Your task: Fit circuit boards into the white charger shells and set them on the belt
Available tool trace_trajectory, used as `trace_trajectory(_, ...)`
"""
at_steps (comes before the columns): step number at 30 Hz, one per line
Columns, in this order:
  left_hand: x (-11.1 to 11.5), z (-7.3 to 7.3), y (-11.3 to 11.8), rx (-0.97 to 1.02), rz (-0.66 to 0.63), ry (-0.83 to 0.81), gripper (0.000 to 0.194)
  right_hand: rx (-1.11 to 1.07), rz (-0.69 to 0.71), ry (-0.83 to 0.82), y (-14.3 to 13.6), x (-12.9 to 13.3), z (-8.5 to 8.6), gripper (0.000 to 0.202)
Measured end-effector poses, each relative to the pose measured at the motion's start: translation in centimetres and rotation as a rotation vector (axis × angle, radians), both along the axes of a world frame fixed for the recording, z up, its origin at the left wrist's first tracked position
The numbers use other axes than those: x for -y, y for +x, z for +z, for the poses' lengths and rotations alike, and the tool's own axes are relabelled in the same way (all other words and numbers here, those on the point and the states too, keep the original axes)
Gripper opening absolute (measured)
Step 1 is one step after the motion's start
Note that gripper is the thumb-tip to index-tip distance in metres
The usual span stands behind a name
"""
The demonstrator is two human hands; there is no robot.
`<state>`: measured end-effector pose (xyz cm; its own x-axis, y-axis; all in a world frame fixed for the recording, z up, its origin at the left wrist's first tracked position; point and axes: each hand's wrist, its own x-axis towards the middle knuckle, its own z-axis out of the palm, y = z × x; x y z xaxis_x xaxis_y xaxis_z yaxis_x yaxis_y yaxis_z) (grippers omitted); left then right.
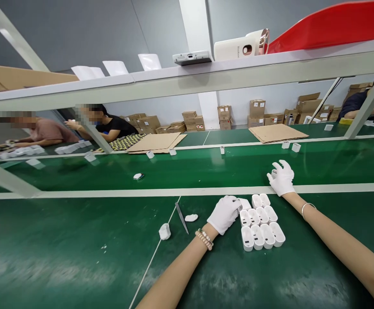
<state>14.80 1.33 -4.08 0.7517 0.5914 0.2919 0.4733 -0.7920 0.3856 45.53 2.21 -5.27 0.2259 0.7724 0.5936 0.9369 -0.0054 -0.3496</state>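
My left hand (224, 214), in a white glove, is closed at the left end of the back row of small white housings. Its fingertips are on a white housing (244, 204) that lies tilted beside the others. Open-topped white housings (267, 235) stand upright in tight rows just right of this hand, several with a small dark slot inside. My right hand (282, 179), also gloved, reaches over the near edge of the green conveyor belt. Its fingers curl around a small white piece (274, 172), mostly hidden by the glove and apparently another housing.
Grey tweezers (182, 218), a flat white piece (191, 218) and a crumpled white lump (165, 231) lie left on the green table (77, 257). Loose housings (296, 147) ride the belt (190, 165). A shelf (161, 81) crosses overhead. Co-workers (116, 126) sit beyond.
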Motion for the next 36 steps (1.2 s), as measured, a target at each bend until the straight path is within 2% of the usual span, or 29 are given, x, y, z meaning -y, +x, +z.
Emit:
trace_trajectory(3,0.1,0.2,-0.1,0.08,0.035,-0.031,0.022,0.085,-0.089,0.032,-0.7,0.3,0.4,0.039)
trace_trajectory(9,0.0,0.1,-0.5,0.22,0.202,-0.115,0.029,0.237,-0.073,-0.031,-1.4,0.2,0.4,0.033)
trace_trajectory(17,0.2,1.0,-0.2,0.17,0.139,-0.093,0.021,0.291,-0.105,-0.009,-1.3,0.4,0.5,0.025)
trace_trajectory(23,0.2,0.7,-0.1,0.15,0.227,-0.102,0.019,0.285,-0.055,0.017,-0.3,-0.3,-0.2,0.026)
trace_trajectory(26,0.4,0.3,0.0,0.15,0.318,-0.12,0.029,0.271,-0.027,0.013,0.2,-0.7,-0.6,0.029)
trace_trajectory(29,0.5,0.5,-0.1,0.126,0.395,-0.125,0.054,0.262,-0.023,-0.002,0.6,-0.9,-0.7,0.03)
trace_trajectory(32,0.7,1.7,-1.6,0.038,0.444,-0.108,0.07,0.259,-0.032,-0.029,0.7,-0.9,-0.7,0.03)
trace_trajectory(36,1.2,4.2,-7.2,-0.151,0.563,-0.106,0.051,0.238,-0.034,-0.073,0.6,-0.8,-0.5,0.03)
